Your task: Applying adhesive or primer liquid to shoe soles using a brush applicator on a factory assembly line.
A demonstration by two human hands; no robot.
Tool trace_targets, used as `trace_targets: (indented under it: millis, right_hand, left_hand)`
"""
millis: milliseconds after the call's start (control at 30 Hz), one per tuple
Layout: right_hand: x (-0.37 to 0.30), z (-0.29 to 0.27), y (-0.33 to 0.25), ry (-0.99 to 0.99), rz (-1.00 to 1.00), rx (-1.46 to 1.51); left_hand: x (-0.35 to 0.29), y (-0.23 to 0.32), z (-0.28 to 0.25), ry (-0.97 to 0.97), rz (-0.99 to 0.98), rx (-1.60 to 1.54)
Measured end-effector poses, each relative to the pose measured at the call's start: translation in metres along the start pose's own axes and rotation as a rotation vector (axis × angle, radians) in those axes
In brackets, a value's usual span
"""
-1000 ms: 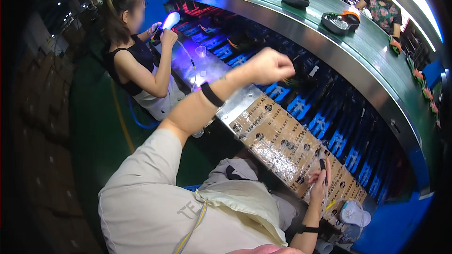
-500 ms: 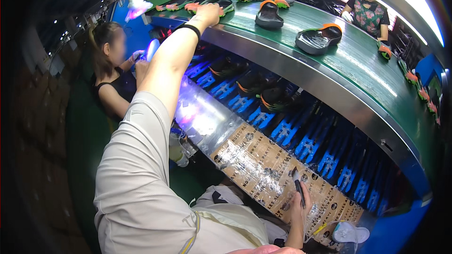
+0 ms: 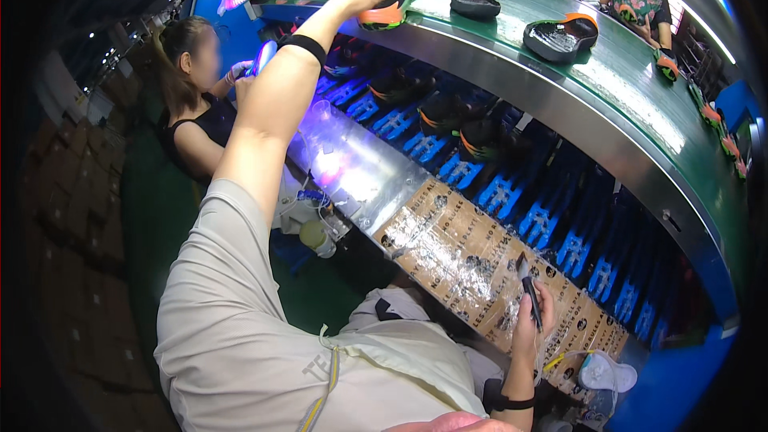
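Observation:
My left arm reaches out over the near edge of the green conveyor belt. At its end my left hand is closed on a shoe sole, black with orange and green along its side, tilted at the belt's metal edge. The fingertips are partly hidden behind the sole. Low over the paper-covered bench my right hand grips a brush by its dark handle, with the bristle end pointing up and away from me.
More soles, including a black one with an orange heel, lie on the green belt. Below it, blue racks hold some dark shoes. A white shoe-shaped object sits right of the bench. Co-workers are left and across.
My left hand has drawn a sole from the belt toward its near edge. My right hand, with the brush, has shifted slightly right and up in the picture as the view moved.

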State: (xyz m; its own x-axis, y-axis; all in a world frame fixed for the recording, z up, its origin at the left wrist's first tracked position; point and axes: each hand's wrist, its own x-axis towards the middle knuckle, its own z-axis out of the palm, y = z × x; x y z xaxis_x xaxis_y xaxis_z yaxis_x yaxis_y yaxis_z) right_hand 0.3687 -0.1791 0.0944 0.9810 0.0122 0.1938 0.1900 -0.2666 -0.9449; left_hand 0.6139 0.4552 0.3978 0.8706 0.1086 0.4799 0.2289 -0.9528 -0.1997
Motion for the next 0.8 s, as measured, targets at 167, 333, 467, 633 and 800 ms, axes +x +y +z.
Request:
trace_targets:
  millis: [167, 333, 467, 633, 800]
  right_hand:
    - [-0.01, -0.004, -0.01, 0.087, -0.064, 0.093]
    - [-0.022, -0.02, -0.005, 0.124, 0.001, 0.219]
    - [-0.021, -0.018, -0.013, 0.167, 0.103, 0.48]
    - [-0.017, -0.011, -0.039, 0.083, 0.164, 0.687]
    - [-0.008, 0.014, -0.066, -0.033, 0.06, 0.476]
  left_hand:
    - [-0.063, 0.06, 0.039, 0.365, -0.474, -1.176]
    - [-0.155, 0.156, 0.042, 0.425, -0.414, -1.88]
    - [-0.266, 0.23, 0.048, -0.122, -0.603, -2.283]
    - [-0.365, 0.299, 0.048, -0.731, -0.457, -2.619]
    - [-0.399, 0.338, 0.033, -0.878, -0.384, -2.871]
